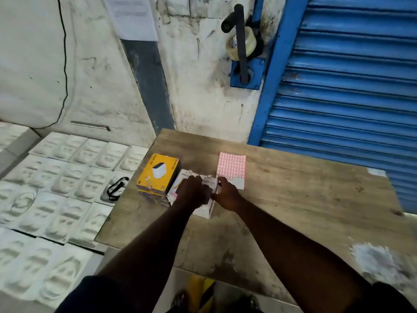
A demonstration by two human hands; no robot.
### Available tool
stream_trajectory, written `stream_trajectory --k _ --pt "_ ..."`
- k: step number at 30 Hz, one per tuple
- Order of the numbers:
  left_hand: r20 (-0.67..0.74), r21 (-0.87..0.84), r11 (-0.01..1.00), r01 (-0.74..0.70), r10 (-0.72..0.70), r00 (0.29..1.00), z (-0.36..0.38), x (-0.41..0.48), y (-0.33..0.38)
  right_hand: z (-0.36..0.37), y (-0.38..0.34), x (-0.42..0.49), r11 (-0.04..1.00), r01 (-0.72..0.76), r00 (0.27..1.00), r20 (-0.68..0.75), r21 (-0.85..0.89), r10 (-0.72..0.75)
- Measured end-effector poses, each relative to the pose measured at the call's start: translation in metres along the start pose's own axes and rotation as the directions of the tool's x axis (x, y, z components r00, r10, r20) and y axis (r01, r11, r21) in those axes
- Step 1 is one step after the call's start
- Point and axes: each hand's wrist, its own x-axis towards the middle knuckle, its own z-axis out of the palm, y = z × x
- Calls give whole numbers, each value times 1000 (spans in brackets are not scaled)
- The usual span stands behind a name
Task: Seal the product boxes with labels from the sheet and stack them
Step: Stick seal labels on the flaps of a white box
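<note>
A white product box (204,211) lies on the wooden table (293,199) under both hands. My left hand (191,193) lies on top of it with fingers curled over its far end. My right hand (226,195) touches the box's right edge, its fingertips at the lower corner of the red-and-white label sheet (232,169). A stack of yellow product boxes (156,175) stands just left of the white box. A second white box (184,177) shows partly behind my left hand.
A black strap (116,188) lies off the table's left edge on moulded white trays (56,188). A blue roller shutter (349,86) stands behind the table. A tape roll (242,42) hangs on a black handle on the wall.
</note>
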Motion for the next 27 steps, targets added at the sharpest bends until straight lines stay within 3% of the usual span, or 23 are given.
stream_trajectory --k 2,6,21,27 --pt "-44 -86 993 80 -84 995 0 5 0 3 0 4 999 -28 1000 0 20 28" --pt "1 -153 975 159 -160 987 5 16 -6 10 3 14 993 -107 992 -64 58 110" --pt "23 -296 933 204 -206 978 7 12 7 -1 28 11 825 -259 953 -6 502 303" --pt "81 -585 790 185 -171 982 21 17 21 -15 46 9 753 -221 937 -79 620 340"
